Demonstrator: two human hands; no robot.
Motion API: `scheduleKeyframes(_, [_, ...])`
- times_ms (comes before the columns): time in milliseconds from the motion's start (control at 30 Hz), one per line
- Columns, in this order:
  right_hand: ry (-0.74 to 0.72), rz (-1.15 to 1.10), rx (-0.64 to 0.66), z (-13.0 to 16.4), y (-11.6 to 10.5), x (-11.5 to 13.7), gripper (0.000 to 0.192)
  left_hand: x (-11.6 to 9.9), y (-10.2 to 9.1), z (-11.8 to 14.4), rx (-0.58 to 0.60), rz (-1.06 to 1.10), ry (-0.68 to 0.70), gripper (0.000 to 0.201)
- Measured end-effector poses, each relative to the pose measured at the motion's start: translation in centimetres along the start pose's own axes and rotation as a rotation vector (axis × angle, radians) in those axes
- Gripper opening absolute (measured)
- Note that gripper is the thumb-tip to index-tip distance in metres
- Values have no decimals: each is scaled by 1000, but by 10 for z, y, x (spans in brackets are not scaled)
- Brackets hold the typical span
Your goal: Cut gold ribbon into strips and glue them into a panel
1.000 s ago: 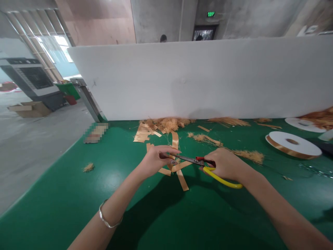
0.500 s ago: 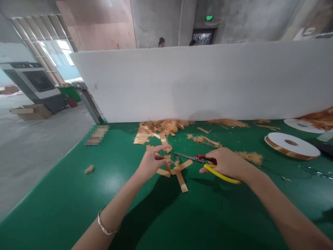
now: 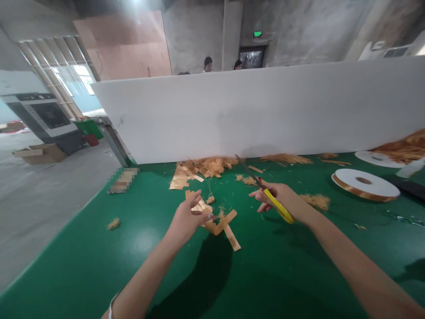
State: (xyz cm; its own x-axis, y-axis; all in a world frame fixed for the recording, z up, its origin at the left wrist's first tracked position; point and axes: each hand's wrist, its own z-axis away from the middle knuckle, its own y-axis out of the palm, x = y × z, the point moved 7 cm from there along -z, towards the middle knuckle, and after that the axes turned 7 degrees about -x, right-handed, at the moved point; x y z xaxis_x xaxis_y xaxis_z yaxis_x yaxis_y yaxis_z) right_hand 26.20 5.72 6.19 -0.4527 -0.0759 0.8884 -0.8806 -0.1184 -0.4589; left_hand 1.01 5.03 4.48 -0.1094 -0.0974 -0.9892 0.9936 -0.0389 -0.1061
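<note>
While our left hand (image 3: 183, 220) has fingers spread beside cut strips (image 3: 232, 238), our right hand (image 3: 289, 196) holds scissors (image 3: 278, 205), fingers partly extended; more ribbon (image 3: 358, 191) remains uncut on the right-hand roll (image 3: 378, 180).

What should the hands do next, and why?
I'd say the left hand should pinch one loose ribbon strip. Its thumb and first finger are apart, and ribbon pieces lie right by its fingertips. The right hand has the scissors, with the blades pointing towards the white board, so the left hand seems the freer one.
</note>
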Motion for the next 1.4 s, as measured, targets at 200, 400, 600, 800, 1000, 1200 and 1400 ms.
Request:
scheduleKeyframes(200, [41, -435, 168, 13, 49, 16, 44, -44, 38, 4, 13, 163, 224, 56])
scheduleKeyframes(400, [131, -756, 219, 18, 67, 21, 40, -46, 58, -13, -13, 309, 233, 37])
scheduleKeyframes(600, [171, -1007, 90, 8, 43, 20, 42, -26, 59, -21, 171, 391, 149, 32])
scheduleKeyframes(800, [203, -1068, 2, 7, 30, 19, 38, -29, 77, -4, 430, 269, 214, 31])
scheduleKeyframes(1000, [194, -1053, -4, 6, 36, 19, 38, -32, 79, -6, 318, 49, 449, 8])
scheduleKeyframes(1200, [90, -800, -115, 8, 15, 16, 34, -34, 70, -13, 258, -103, 542, 17])
scheduleKeyframes(1400, [-101, -309, -271, 6, -24, 15, 36, -34, 61, -18, 216, -108, 482, 24])
